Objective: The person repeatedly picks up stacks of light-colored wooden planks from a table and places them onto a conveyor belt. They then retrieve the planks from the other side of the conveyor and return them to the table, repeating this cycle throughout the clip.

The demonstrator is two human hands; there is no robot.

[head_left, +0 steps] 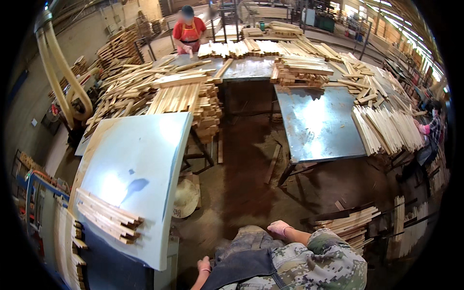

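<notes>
My left hand [204, 264] hangs at my left side, beside the pale sheet-topped table [150, 159]. Its fingers look curled in, and no object shows in it. In front of my lap, my right hand [279, 228] is held loosely closed, with nothing seen between its fingers. Both hands seem to wear pinkish coverings. A small row of wooden strips [107, 216] lies on the near end of the left table. Low on the right, beyond my right arm, sits a stack of wooden strips [352, 223].
A metal-topped table [319, 121] stands ahead right, with strips fanned [386, 129] beside it. Piled slats [179, 99] cover the left table's far end. A person in red [188, 33] works at the back; another person [427, 140] stands at the right. A round pale container [186, 198] sits by the left table.
</notes>
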